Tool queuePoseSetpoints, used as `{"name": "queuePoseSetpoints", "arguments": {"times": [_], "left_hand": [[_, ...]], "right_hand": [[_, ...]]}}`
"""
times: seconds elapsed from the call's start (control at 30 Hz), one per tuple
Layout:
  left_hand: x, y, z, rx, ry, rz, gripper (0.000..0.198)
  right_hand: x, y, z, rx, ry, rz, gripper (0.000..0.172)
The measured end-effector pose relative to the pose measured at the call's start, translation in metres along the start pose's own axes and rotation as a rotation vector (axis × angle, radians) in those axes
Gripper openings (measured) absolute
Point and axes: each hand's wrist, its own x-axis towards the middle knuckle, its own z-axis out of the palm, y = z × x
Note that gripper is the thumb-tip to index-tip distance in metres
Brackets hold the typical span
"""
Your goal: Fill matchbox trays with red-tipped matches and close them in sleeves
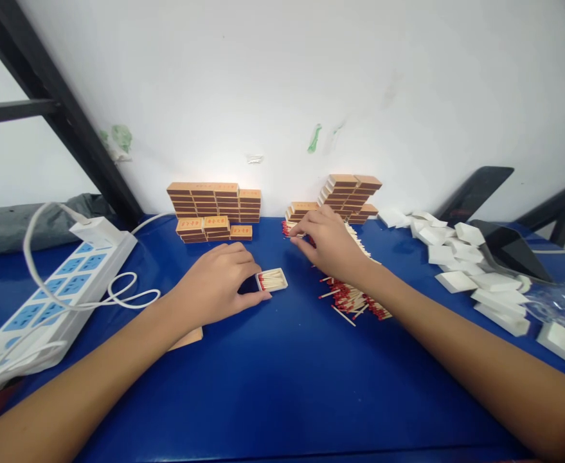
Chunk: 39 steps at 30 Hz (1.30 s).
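Observation:
My left hand (222, 280) steadies a small white matchbox tray (282, 287) by its left end, thumb at the front edge. Red-headed matches (272, 280) lie in that tray. Over the loose matches at the back, my right hand (328, 241) has its thumb and forefinger drawn close together; what is between them, if anything, is too small to make out. Part of the heap of loose matches (349, 299) shows in front of my right wrist, and the rest is hidden beneath my hand. Below my left forearm a light-brown flat piece (188, 339) is partly covered.
Stacked matchboxes (202, 202) stand against the wall on the left, with another stack (352, 193) behind my right hand. White matchbox trays (460, 251) are heaped at the right by a dark tablet-like object (508, 247). A power strip (65, 289) with white cables lies left.

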Motion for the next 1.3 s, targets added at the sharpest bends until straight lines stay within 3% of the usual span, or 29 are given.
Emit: {"name": "queuePoseSetpoints", "arguments": {"times": [0.17, 0.63, 1.0, 1.3], "left_hand": [[-0.001, 0.0, 0.0, -0.003, -0.003, 0.0, 0.032], [0.0, 0.0, 0.001, -0.011, -0.004, 0.006, 0.031], [0.0, 0.0, 0.001, -0.005, -0.006, 0.006, 0.031], [0.001, -0.001, 0.001, 0.041, -0.004, -0.017, 0.031]], "right_hand": [[0.001, 0.023, 0.01, -0.047, -0.026, 0.03, 0.017], [0.004, 0.027, 0.016, -0.024, -0.071, 0.043, 0.011], [0.004, 0.01, 0.014, 0.016, -0.153, -0.022, 0.013], [-0.007, -0.041, -0.012, 0.211, -0.21, -0.204, 0.018]]}}
